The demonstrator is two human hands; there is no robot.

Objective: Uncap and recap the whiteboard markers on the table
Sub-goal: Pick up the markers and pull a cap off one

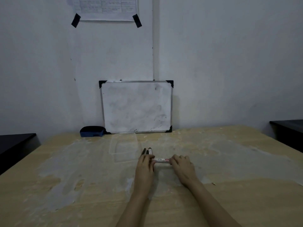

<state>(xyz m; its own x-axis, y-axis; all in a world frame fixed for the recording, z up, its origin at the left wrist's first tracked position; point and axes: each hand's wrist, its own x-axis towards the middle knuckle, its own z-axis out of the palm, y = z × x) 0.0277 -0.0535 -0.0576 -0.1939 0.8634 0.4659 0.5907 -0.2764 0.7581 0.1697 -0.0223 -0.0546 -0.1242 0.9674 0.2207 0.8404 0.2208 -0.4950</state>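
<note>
Left hand (145, 163) and right hand (181, 163) each pinch an end of one marker (161, 160) held level just above the table (229, 202); a skewed pull could knock the spare markers (148, 151) just behind.

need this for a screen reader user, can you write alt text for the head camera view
Two bare hands, left hand and right hand, hold a white whiteboard marker with red print level by its ends above a worn wooden table. Two black-capped markers lie beyond the left hand, beside a clear plastic container. A small metal-framed whiteboard and blue eraser stand by the wall.
</note>
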